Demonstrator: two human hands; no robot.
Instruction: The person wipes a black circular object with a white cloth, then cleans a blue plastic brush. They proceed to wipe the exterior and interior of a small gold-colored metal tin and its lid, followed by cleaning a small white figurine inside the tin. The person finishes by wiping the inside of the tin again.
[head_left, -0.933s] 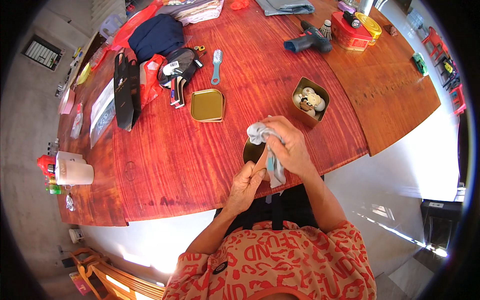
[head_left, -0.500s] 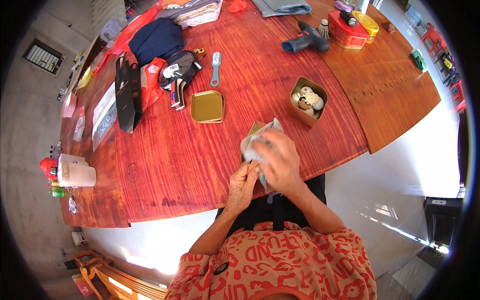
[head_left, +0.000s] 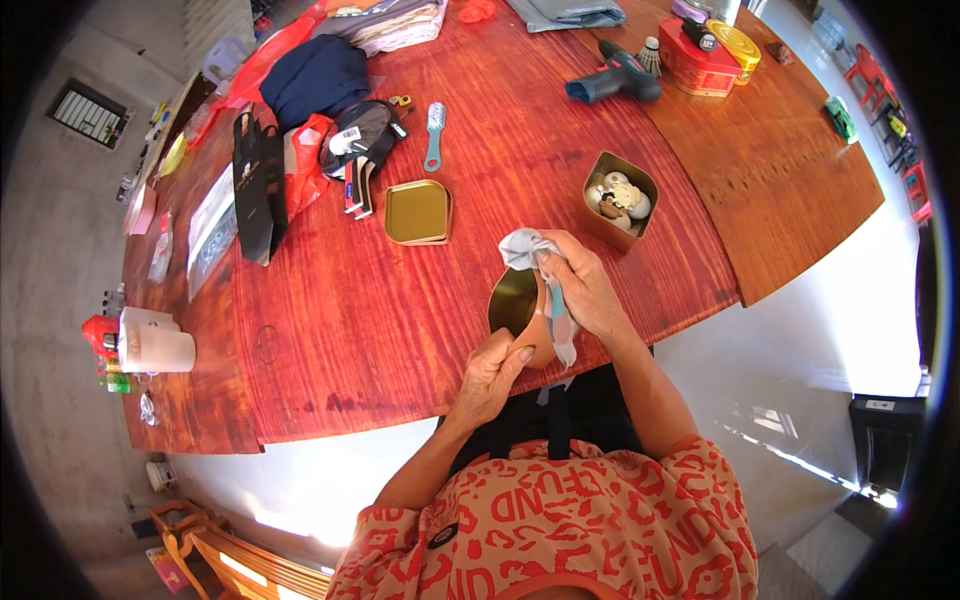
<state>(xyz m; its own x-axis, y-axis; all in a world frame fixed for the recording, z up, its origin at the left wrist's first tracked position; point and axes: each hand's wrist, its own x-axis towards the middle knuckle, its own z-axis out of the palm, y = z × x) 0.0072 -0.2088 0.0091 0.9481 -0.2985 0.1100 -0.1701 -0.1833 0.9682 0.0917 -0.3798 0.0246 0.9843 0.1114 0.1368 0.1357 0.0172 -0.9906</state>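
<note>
My left hand (head_left: 487, 380) grips the near rim of a brown tin (head_left: 541, 342), thumb on its outside. The tin is tilted, and its gold-coloured inside shows. In my right hand (head_left: 583, 284) is a bunched pale grey cloth (head_left: 522, 249), held at the tin's right rim; part of it hangs down the outer wall. Right of my hands stands a second brown tin (head_left: 617, 232) with several whitish round objects and small pieces inside. A square gold lid (head_left: 417, 213) lies to the left, seemingly stacked on another.
Beyond the lid lies a teal-handled brush (head_left: 433, 145). A cordless drill (head_left: 617, 78), a shuttlecock (head_left: 650, 56) and a red box (head_left: 697, 62) sit at the far right. A black paper bag (head_left: 257, 190) and dark folded fabric (head_left: 316, 80) lie left; a white container (head_left: 158, 345) stands at the left edge.
My right hand has drawn the cloth up and out to the tin's right rim. The tin's opening, covered before, now shows. My left hand keeps its grip near the rim.
</note>
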